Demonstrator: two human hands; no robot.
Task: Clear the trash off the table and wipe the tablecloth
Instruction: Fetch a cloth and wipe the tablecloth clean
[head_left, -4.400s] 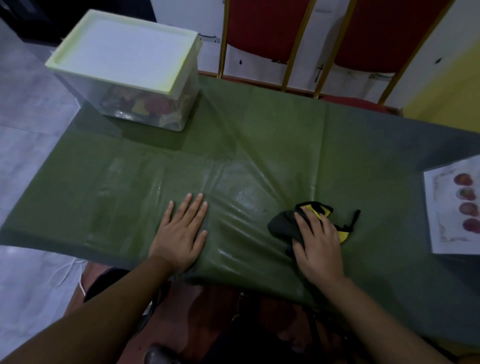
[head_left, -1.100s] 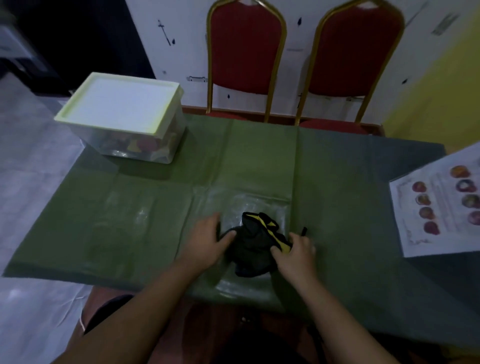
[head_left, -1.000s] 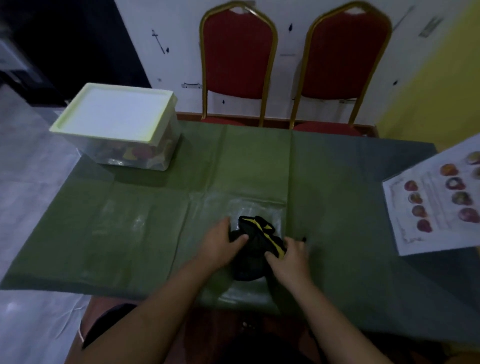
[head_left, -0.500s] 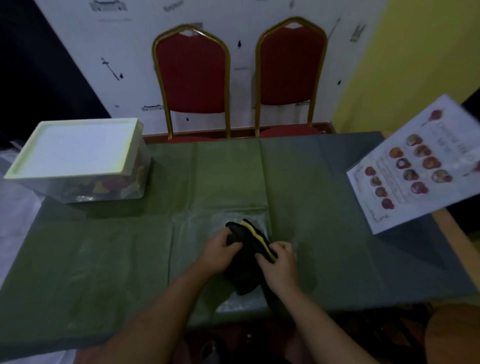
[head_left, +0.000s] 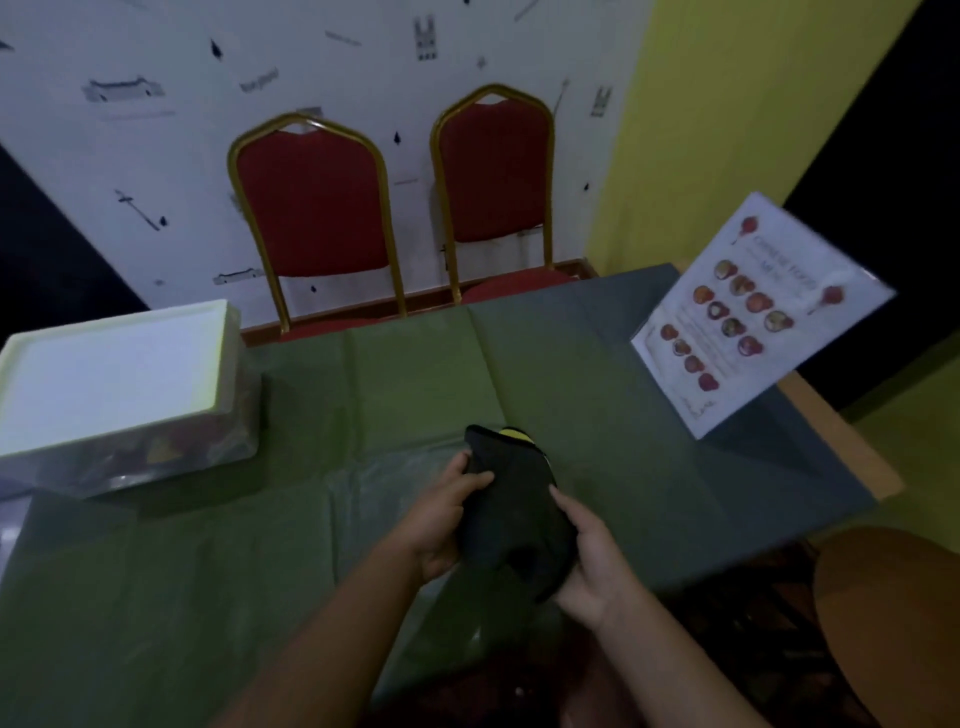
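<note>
The black-and-yellow cloth is gripped between the left hand and right hand. It is held above the green tablecloth, fingers closed on its sides.

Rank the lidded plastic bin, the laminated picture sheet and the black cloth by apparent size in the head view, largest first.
1. Lidded plastic bin
2. Laminated picture sheet
3. Black cloth, partly hidden by both hands and nearest the camera, so its true size is unsure.

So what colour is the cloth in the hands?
Black with a yellow stripe, cloth, head view.
</note>
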